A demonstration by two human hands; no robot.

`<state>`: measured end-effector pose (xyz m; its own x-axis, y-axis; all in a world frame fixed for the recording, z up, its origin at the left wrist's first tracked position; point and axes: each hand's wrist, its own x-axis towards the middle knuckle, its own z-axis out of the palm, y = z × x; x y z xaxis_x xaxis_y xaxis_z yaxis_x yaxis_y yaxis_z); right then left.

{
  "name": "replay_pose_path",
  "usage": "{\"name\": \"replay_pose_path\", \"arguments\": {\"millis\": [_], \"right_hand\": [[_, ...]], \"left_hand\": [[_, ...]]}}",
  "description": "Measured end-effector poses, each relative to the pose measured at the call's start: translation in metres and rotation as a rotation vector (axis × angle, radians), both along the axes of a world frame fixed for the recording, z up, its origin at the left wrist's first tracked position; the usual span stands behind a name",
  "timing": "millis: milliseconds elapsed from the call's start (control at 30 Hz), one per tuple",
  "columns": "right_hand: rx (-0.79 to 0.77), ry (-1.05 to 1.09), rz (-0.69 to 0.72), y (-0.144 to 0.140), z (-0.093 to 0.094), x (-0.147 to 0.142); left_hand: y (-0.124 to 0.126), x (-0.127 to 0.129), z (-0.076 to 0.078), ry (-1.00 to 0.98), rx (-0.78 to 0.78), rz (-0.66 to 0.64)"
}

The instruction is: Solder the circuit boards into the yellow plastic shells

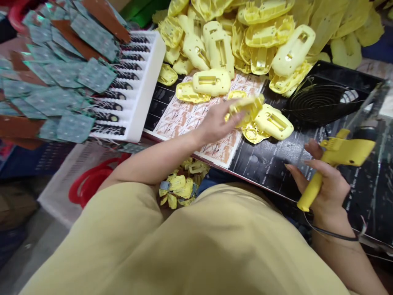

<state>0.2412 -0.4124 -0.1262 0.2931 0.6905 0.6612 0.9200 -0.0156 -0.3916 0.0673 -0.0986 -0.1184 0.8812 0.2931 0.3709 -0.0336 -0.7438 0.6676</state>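
Observation:
My left hand (218,123) is closed on a yellow plastic shell half (250,110), somewhat blurred, above the bench. Just below and right of it lie another yellow shell (276,123), with a rectangular slot facing up, and an open shell half (254,134) showing its inside. On the right, my right hand (330,186) is wrapped around the handle of a yellow glue gun (350,150), its thumb sticking out to the left. The gun's dark nozzle end points away to the right. A thin cord runs near the handle's base.
Yellow shells (219,47) are heaped at the back. A white foam tray (150,82) at left holds small wired black parts, with green circuit boards (70,73) piled beside it. A black coil-patterned panel (325,98) lies at right. A red-handled basket (61,190) stands below.

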Motion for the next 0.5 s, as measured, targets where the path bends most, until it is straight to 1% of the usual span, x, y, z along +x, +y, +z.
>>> {"name": "replay_pose_path", "arguments": {"millis": [67, 100, 133, 167, 200, 267, 333, 367, 433, 500], "right_hand": [[-0.047, -0.162, 0.065, 0.018, 0.009, 0.005], [-0.080, -0.240, 0.101, 0.029, 0.012, 0.009], [-0.109, -0.304, 0.149, 0.040, 0.014, 0.014], [-0.144, -0.362, 0.188, 0.051, 0.015, 0.020], [-0.193, -0.408, 0.212, 0.062, 0.014, 0.027], [-0.280, -0.461, 0.227, 0.078, 0.009, 0.039], [-0.289, -0.468, 0.226, 0.084, 0.004, 0.047], [-0.264, -0.461, 0.223, 0.084, 0.003, 0.049], [-0.197, -0.449, 0.201, 0.076, 0.004, 0.050], [-0.172, -0.389, 0.098, 0.061, 0.008, 0.047]], "left_hand": [[0.033, 0.006, -0.005, 0.037, -0.188, 0.158], [0.049, 0.011, -0.006, 0.071, -0.245, 0.207], [0.063, 0.015, -0.006, 0.109, -0.269, 0.243], [0.075, 0.019, -0.005, 0.139, -0.256, 0.276], [0.083, 0.022, -0.003, 0.153, -0.209, 0.307], [0.085, 0.026, 0.004, 0.130, -0.031, 0.349], [0.067, 0.025, 0.011, 0.083, 0.171, 0.325], [0.052, 0.022, 0.014, 0.082, 0.260, 0.277], [0.013, 0.016, 0.015, 0.148, 0.415, 0.117], [-0.023, 0.008, 0.013, 0.239, 0.552, -0.065]]}}
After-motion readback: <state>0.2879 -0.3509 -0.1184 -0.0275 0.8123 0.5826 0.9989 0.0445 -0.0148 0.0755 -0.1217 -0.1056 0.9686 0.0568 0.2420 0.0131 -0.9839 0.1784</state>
